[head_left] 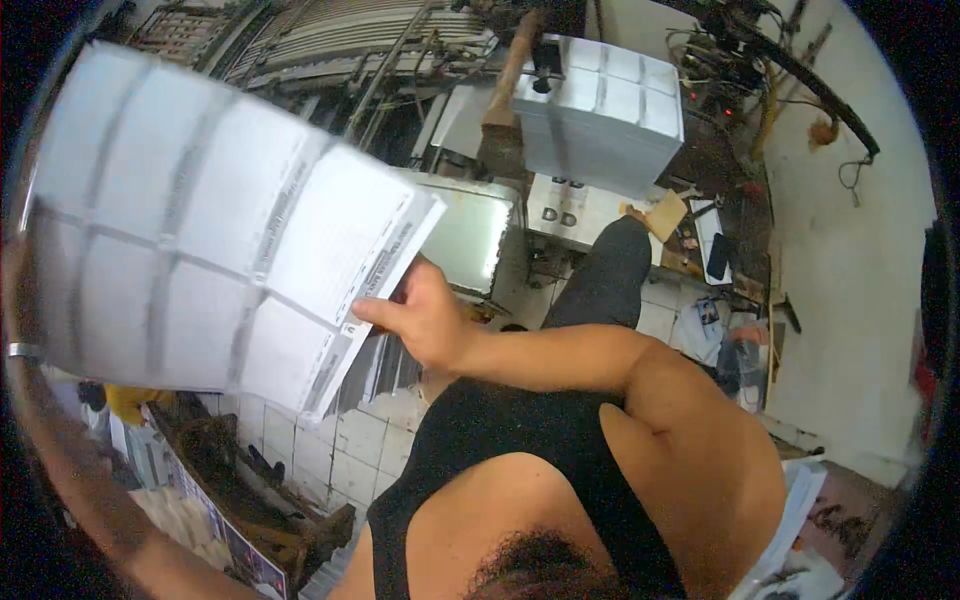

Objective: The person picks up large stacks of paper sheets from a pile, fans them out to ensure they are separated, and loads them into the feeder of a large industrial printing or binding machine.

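Observation:
A thick sheaf of printed paper sheets (215, 200), white with grey bands that divide it into panels, is held up at the left in front of me. My right hand (430, 315) is closed on its right edge, thumb on top and the other fingers mostly hidden underneath. At the dim left rim, my left hand (17, 245) is at the sheaf's left edge and appears to support it, its fingers barely showing. A metal band (24, 350) circles my left wrist. The sheaf is tilted, and its near right corner hangs lower.
A tall stack of similar printed sheets (605, 120) stands on a white surface at the back. Before it are a wooden-handled tool (515, 75) and a metal machine part with a pale green top (460, 240). Machinery (330, 50) fills the far left. A dark phone (718, 258) lies right.

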A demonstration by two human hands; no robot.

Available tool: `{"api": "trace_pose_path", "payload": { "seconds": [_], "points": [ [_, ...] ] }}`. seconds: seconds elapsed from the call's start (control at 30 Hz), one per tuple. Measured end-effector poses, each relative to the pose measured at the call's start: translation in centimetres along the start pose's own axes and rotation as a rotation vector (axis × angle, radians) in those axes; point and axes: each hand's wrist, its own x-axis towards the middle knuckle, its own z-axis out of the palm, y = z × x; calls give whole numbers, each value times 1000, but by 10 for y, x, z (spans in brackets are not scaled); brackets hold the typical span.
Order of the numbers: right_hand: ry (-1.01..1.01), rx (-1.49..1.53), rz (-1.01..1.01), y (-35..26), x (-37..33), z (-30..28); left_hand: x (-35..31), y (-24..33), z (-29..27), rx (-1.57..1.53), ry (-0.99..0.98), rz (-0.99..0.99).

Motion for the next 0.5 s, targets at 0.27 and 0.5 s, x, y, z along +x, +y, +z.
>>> {"api": "trace_pose_path", "payload": {
  "seconds": [0.27, 0.5],
  "points": [
    [61, -484, 167, -24, 79, -91, -138, 25, 243, -551, -543, -438],
    [-57, -1283, 283, -22, 118, -114, -291, 95, 322, -1575, -768, -1033]
  ]
}}
